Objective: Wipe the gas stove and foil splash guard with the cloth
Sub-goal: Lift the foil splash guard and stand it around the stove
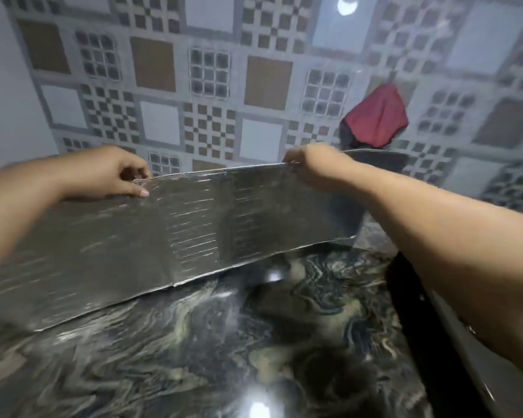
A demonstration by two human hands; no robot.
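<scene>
Foil splash guard upright on the marble counter — left hand and right hand each pinching its top edge.

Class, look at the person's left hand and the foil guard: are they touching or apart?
Touching. The head view shows the left hand gripping the top edge of the foil guard, thumb pressed on its front face.

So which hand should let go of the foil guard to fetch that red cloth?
Probably the right hand: the red cloth hangs just above it, while the left hand grips the foil guard farther away.
</scene>
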